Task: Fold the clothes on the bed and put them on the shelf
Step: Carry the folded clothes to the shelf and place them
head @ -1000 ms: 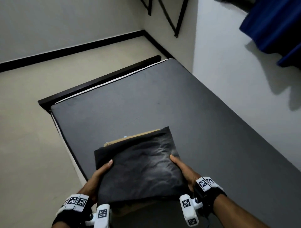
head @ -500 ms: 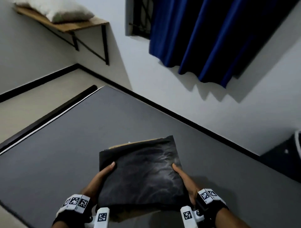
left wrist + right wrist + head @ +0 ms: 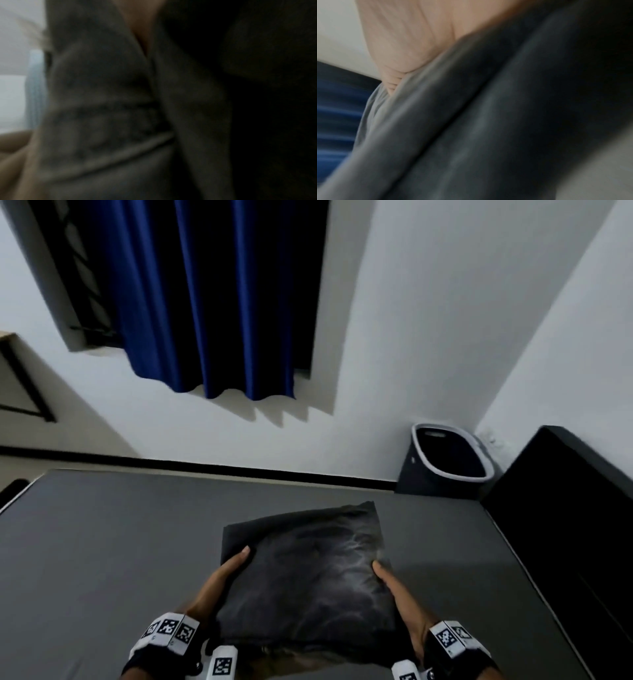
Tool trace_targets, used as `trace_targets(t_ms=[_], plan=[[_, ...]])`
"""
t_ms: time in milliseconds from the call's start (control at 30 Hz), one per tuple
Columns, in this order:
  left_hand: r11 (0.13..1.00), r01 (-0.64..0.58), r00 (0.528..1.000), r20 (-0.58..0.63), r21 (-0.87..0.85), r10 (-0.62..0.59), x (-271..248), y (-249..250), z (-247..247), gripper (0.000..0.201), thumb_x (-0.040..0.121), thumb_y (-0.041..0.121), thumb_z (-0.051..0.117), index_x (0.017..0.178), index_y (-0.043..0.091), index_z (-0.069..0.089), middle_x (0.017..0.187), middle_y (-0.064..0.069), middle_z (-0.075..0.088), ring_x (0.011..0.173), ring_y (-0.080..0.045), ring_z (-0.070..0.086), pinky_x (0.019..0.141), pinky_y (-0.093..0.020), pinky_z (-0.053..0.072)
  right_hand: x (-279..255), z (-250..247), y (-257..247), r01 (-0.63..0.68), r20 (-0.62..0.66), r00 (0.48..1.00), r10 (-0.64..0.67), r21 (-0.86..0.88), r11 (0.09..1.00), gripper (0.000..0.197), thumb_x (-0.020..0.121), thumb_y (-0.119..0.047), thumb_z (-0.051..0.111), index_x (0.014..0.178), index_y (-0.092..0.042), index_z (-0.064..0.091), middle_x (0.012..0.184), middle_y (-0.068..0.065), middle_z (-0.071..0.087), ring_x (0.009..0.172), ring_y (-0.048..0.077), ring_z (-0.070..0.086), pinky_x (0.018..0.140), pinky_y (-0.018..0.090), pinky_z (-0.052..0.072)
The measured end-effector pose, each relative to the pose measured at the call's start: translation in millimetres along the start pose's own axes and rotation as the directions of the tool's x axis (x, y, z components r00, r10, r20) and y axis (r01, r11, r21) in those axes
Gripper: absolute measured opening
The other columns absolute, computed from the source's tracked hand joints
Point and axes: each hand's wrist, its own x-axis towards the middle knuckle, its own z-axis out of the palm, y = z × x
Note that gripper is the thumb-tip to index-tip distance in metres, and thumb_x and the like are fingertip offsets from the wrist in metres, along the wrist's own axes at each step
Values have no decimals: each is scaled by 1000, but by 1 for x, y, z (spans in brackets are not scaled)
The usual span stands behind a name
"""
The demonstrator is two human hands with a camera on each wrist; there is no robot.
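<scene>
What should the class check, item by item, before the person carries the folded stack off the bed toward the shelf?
1. Left hand grips the stack's left edge: ok.
2. Right hand grips its right edge: ok.
3. Stack folded flat, top layer neat: ok.
4. Lower layers aligned: cannot tell; both wrist views are blurred.
5. Shelf in view: not ok; only a corner shows at the left edge.
6. Bed free of other clothes: ok in the part shown.

A stack of folded clothes [image 3: 305,580] sits between the left hand [image 3: 219,587] and right hand [image 3: 400,601], above the bed [image 3: 102,542]. Beyond the hands hangs a curtain [image 3: 205,302]; a laundry basket [image 3: 445,460] stands ahead to the right.
</scene>
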Motion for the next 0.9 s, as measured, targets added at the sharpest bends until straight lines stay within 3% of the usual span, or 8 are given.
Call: trace_targets(t_ms=[100,267,467,667,767,900], plan=[[994,36,997,58,102,-42,-9,-10,67,58,86,45,62,115,-6,66,113,-31,66,107,-42,63,101,-48,46,-56,-49,-1,79,-74,995,-74,59,995,60,82,-50,67,119,-3,68,125,23,63,115,40,61,109,51,40],[973,59,984,151,223,-95,-22,-39,171,65,81,48,65,117,-6,65,114,-31,66,104,-40,63,106,-50,44,-143,-123,9,237,-187,961,-205,163,958,62,84,-50,66,127,-6,63,130,21,60,120,38,58,111,51,37],[930,45,950,272,365,-153,-39,-82,292,61,78,42,64,114,-6,65,110,-30,67,88,-37,68,97,-48,48,-240,-205,30,404,-330,889,-317,240,883,50,88,-45,59,118,-7,70,121,20,66,110,35,65,101,44,45],[888,65,902,354,455,-247,-60,-136,404,59,82,41,62,119,-4,62,114,-29,67,106,-42,64,99,-50,47,-332,-275,57,539,-486,798,-355,315,781,41,95,-37,54,116,-5,70,117,20,68,104,35,67,95,45,47],[863,68,859,411,501,-306,-71,-163,455,51,90,39,57,114,-5,64,109,-29,68,85,-38,71,88,-46,50,-368,-308,70,628,-583,717,-382,303,716,40,92,-30,56,118,-2,64,111,18,71,98,33,70,83,41,49],[827,33,794,488,562,-363,-88,-191,510,45,95,36,54,110,-5,64,105,-28,70,77,-35,72,84,-43,51,-415,-332,94,703,-671,635,-383,295,647,39,90,-32,57,116,-4,65,111,16,71,105,32,67,87,40,49]])
